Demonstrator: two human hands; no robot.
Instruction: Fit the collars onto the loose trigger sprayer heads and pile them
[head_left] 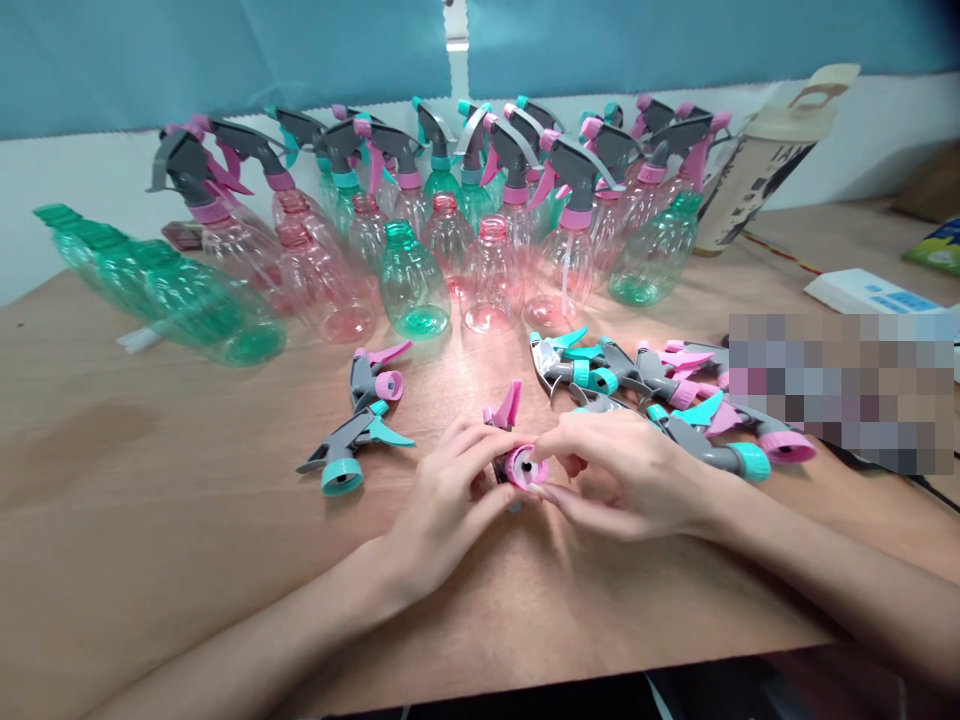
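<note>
Both hands meet over a grey and pink trigger spray head [527, 466], its open pink collar facing me and its pink trigger pointing away. My left hand [459, 488] is closed around the grey body from the left. With thumb and fingers, my right hand [630, 475] pinches the pink collar from the right. Left of my hands lie a teal-collared spray head [342, 478] and a pink-collared spray head [388, 385]. A pile of loose spray heads [660, 375] in grey, pink and teal lies beyond and beside my right hand.
Rows of clear pink and green bottles, some topped with spray heads, stand at the back, including a green bottle [415, 280] and a pink bottle [492, 275]. A shaker cup [765, 165] stands back right near a white box [874, 292]. The table's front edge [600, 675] is near me.
</note>
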